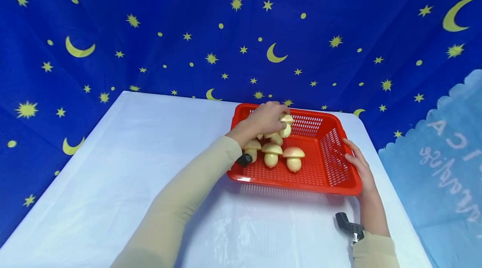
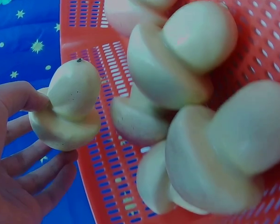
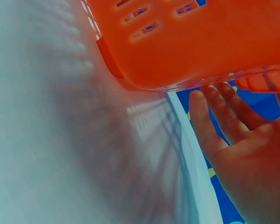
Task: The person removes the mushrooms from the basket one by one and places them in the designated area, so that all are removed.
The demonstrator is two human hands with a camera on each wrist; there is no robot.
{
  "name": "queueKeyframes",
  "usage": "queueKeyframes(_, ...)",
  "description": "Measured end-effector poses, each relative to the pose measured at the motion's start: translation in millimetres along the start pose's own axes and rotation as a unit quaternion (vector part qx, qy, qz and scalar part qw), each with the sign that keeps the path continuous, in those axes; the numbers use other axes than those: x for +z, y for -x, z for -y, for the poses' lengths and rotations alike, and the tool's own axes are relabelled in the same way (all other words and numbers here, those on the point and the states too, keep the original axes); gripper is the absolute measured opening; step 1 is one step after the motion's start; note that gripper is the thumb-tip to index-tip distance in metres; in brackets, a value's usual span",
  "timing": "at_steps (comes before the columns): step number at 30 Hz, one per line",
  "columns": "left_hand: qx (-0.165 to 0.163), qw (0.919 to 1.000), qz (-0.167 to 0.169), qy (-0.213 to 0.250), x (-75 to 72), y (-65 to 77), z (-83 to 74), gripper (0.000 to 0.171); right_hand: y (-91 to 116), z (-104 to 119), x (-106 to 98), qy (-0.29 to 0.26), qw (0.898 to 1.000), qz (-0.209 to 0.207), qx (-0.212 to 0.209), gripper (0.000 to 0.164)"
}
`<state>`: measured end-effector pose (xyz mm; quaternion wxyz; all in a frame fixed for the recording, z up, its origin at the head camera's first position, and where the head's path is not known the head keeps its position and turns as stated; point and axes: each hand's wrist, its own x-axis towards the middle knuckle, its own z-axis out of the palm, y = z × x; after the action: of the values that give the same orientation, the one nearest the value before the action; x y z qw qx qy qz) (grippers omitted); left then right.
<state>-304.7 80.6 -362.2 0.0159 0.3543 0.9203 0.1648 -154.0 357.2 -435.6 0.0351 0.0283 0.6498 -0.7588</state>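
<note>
My left hand [image 1: 262, 120] pinches a pale toy mushroom [image 2: 74, 91] by its cap, with the thumb on one side and fingers on the other, stem bulb up in the left wrist view. This hand is over the left back part of a red plastic basket [image 1: 290, 183]. Several similar mushrooms [image 1: 272, 155] lie in the basket's left half, partly hidden by the hand and sleeve. My right hand [image 1: 363, 171] is at the basket's right side; in the right wrist view its fingers [image 3: 205, 116] are extended and reach the basket's edge.
The basket stands near the far edge of a white-covered table [image 1: 150, 146]. Behind it hangs a blue cloth [image 1: 169, 58] with yellow moons and stars. A light blue cloth [image 1: 444, 176] with white lettering hangs at the right. Black wrist camera mounts [image 1: 348, 224] sit on the forearms.
</note>
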Motion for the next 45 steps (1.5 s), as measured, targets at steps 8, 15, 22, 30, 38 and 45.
queueKeyframes(8,-0.009,0.9998,-0.014,0.007,-5.8,12.4,13.6,0.039,1,0,2,0.002,1.000,-0.005,-0.001,0.051)
queueKeyframes(15,-0.009,0.9992,-0.036,0.013,-14.1,21.3,19.5,0.038,1,-1,3,-0.001,1.000,-0.011,0.003,0.051)
queueKeyframes(22,-0.012,0.9983,-0.053,0.018,-23.2,26.6,24.5,0.037,3,-1,1,-0.005,1.000,-0.011,0.001,0.051)
queueKeyframes(30,-0.025,0.9961,-0.084,0.014,-34.3,38.1,30.3,0.037,2,0,1,-0.008,1.000,-0.010,0.009,0.051)
queueKeyframes(38,-0.031,0.9953,-0.089,0.024,-38.8,50.1,47.4,0.038,0,-1,1,-0.018,1.000,-0.008,0.001,0.051)
queueKeyframes(45,-0.043,0.9935,-0.099,0.035,-51.0,59.3,59.4,0.038,1,-1,2,-0.013,1.000,-0.006,-0.004,0.051)
